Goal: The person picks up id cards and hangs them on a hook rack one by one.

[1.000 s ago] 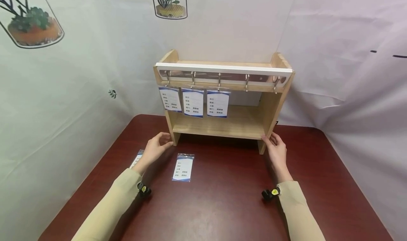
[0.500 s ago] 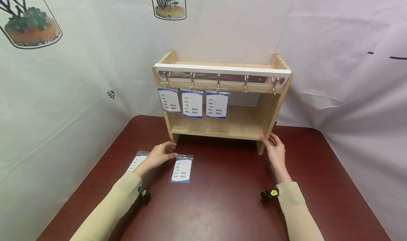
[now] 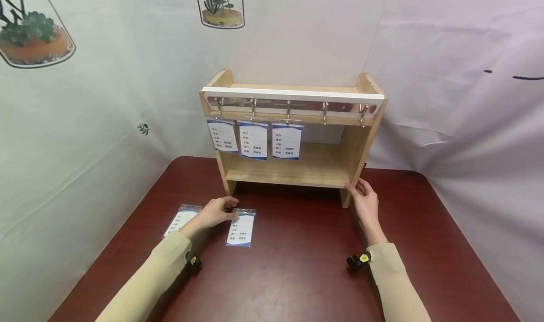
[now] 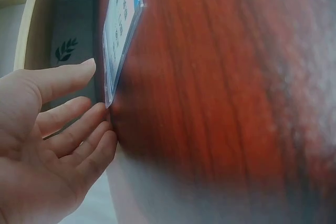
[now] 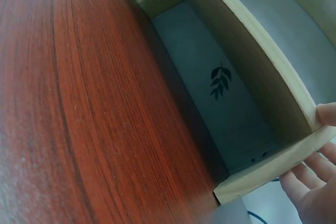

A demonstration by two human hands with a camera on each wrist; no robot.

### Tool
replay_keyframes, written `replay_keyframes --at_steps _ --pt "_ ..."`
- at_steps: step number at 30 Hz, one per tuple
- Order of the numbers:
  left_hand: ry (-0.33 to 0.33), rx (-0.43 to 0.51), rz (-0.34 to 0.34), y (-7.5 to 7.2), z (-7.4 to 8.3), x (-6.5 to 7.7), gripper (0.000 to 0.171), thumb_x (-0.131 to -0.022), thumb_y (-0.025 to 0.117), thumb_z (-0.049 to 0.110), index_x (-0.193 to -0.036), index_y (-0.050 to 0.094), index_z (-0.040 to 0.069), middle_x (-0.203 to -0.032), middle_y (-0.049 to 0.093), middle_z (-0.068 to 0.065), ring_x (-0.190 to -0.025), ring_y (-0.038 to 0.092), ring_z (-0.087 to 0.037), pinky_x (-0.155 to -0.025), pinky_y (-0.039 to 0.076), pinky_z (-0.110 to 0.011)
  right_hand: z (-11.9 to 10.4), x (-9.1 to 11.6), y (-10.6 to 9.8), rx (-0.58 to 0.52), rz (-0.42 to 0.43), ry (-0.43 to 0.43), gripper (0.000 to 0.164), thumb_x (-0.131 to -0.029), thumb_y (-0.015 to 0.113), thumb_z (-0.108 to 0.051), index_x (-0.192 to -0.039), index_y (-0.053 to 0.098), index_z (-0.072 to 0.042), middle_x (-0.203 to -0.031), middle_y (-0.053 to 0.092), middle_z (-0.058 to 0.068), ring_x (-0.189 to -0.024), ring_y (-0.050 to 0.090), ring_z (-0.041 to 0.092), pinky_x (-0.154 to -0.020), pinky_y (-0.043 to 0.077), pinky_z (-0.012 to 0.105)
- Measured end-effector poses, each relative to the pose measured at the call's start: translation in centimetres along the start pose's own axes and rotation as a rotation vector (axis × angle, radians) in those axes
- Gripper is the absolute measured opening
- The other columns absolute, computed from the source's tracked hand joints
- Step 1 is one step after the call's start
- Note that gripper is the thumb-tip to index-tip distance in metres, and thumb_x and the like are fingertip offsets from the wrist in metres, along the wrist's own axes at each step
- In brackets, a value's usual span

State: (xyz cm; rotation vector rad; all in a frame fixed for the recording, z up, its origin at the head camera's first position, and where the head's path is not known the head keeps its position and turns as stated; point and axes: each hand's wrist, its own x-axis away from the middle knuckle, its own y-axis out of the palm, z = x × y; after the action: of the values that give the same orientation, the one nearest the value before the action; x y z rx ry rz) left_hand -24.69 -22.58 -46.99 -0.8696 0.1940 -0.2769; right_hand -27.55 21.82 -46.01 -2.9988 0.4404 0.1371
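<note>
In the head view, my left hand (image 3: 212,213) is at the top edge of a white and blue badge card in a clear sleeve (image 3: 241,230) lying on the table. The left wrist view shows the thumb apart from the fingers, with the fingertips at the sleeve's (image 4: 119,30) edge and nothing pinched. A small wooden shelf (image 3: 289,171) stands at the back. My right hand (image 3: 365,204) grips its right side panel low down, thumb at the shelf board's corner (image 5: 314,116) and fingers along the outer face. Part of another badge card (image 3: 180,219) lies under my left forearm.
A white rail with several metal hooks (image 3: 288,108) runs along the shelf's top front. Three badge cards hang at its left: an outer one (image 3: 223,137), a middle one (image 3: 253,141) and an inner one (image 3: 286,142). A dark red table (image 3: 297,256) lies below.
My left hand has moved from beside the shelf's left leg down and slightly right to the badge card's top edge. The right hand keeps its grip; the whole view has shifted slightly.
</note>
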Motion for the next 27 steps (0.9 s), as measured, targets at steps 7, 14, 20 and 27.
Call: replay_keyframes --at_steps 7,14,20,27 --pt "0.018 -0.042 -0.015 0.03 -0.03 -0.14 0.049 -0.08 0.084 0.016 -0.121 0.067 -0.004 -0.114 0.07 -0.015 -0.107 0.062 -0.032 -0.095 0.052 -0.05 -0.66 0.0 0.12 -0.014 -0.02 -0.005 0.062 -0.096 0.07 -0.031 -0.145 0.049 -0.001 -0.146 0.051 0.021 -0.134 0.051 0.028 -0.111 0.043 0.045" --pt "0.042 -0.125 -0.045 -0.21 0.01 -0.29 0.046 -0.077 0.086 0.018 -0.115 0.071 -0.002 -0.113 0.064 -0.017 -0.107 0.061 -0.035 -0.095 0.051 -0.052 -0.82 -0.14 0.23 -0.017 -0.017 -0.012 0.06 -0.096 0.07 -0.03 -0.144 0.05 0.0 -0.145 0.052 0.021 -0.133 0.052 0.028 -0.11 0.044 0.044" --pt "0.039 -0.132 -0.07 -0.21 0.04 -0.44 0.042 -0.077 0.087 0.018 -0.111 0.072 0.0 -0.107 0.064 -0.012 -0.098 0.06 -0.028 -0.09 0.052 -0.047 -0.29 -0.07 0.07 -0.002 -0.012 -0.005 0.063 -0.096 0.071 -0.034 -0.145 0.05 -0.002 -0.146 0.052 0.02 -0.135 0.051 0.029 -0.11 0.044 0.044" --pt "0.033 -0.14 -0.083 -0.04 0.0 -0.62 0.039 -0.075 0.088 0.016 -0.108 0.072 0.003 -0.105 0.064 -0.009 -0.099 0.06 -0.028 -0.09 0.052 -0.048 0.11 0.09 -0.06 0.004 -0.01 -0.004 0.063 -0.095 0.071 -0.035 -0.145 0.05 -0.002 -0.147 0.052 0.02 -0.135 0.051 0.029 -0.11 0.044 0.045"
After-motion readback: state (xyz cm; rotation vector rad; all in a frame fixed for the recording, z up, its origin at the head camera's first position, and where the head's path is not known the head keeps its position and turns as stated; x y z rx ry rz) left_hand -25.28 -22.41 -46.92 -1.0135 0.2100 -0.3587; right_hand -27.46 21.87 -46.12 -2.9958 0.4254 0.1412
